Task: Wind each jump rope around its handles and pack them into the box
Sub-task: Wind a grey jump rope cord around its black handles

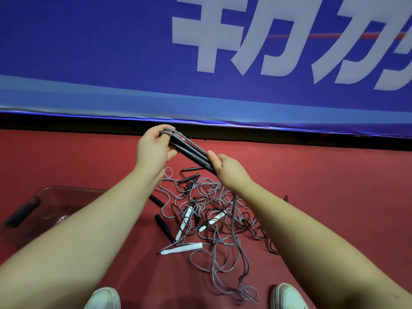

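Observation:
I hold a pair of black jump-rope handles (190,152) side by side in the air, slanting down to the right. My left hand (153,148) grips their upper end, where grey rope (178,136) loops over them. My right hand (225,169) grips the lower end. Grey rope runs along the handles and hangs down to a tangled pile of ropes (211,210) on the red floor. The pile holds black handles (163,226) and white handles (181,248). A clear plastic box (48,195) lies on the floor at the left, partly hidden by my left forearm.
A blue banner with large white characters (223,63) stands along the far side, with a dark gap under it. My two white shoes (104,298) are at the bottom edge. Red floor (334,186) stretches to the right of the pile.

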`<state>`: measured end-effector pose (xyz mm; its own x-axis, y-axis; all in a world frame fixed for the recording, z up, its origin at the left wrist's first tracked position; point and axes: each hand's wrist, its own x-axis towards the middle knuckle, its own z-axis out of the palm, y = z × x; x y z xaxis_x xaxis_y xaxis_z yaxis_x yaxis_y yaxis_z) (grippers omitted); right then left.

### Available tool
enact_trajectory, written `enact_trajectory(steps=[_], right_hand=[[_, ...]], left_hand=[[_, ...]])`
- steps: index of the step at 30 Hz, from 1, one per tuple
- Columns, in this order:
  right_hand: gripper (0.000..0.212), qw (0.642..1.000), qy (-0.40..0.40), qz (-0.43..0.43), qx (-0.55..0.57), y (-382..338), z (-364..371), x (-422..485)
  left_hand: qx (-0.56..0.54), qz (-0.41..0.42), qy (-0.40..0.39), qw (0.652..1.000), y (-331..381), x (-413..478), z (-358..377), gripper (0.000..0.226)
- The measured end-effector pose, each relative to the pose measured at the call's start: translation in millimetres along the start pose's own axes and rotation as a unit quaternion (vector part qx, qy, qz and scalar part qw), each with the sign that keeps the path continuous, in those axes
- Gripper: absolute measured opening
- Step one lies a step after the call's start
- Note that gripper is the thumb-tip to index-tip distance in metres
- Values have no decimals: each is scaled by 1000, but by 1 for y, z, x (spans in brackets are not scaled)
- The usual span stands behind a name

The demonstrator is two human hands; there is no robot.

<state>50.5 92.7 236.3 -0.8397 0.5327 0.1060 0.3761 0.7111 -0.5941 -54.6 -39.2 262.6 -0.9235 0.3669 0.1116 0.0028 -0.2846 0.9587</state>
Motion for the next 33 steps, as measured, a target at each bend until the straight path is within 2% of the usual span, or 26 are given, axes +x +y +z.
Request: enact_trajectory(steps=[5,10,16,20,23,25,27,30,33], right_hand=[[47,998,50,-12,48,0,0,-1],[47,995,78,-2,58,9,-3,0],[44,998,55,-20,8,17,-15,2],[41,996,27,-71,-41,18,-24,3],[39,993,3,-100,-68,17,-31,1],[40,990,6,-114,-84,18,-33,-1],[41,988,9,-120,-95,21,-34,-1],[39,984,-8,-132,-115,21,-36,-2],[42,973,-41,-173,-149,16,-36,-6]], left_hand=[[-42,-32,-18,998,1,-2,-3,30],[2,-83,-75,994,-3,-5,-13,27],[53,-149,-165,973,4,-7,-33,18],[42,-235,-250,938,13,-10,-45,5],[59,-257,-262,928,15,-15,-45,7],[76,-266,-279,920,13,-14,-41,22],[145,-255,-312,903,11,-12,-39,37],[286,-219,-413,836,14,-13,-39,36],[291,-261,-455,800,14,-16,-41,52]])
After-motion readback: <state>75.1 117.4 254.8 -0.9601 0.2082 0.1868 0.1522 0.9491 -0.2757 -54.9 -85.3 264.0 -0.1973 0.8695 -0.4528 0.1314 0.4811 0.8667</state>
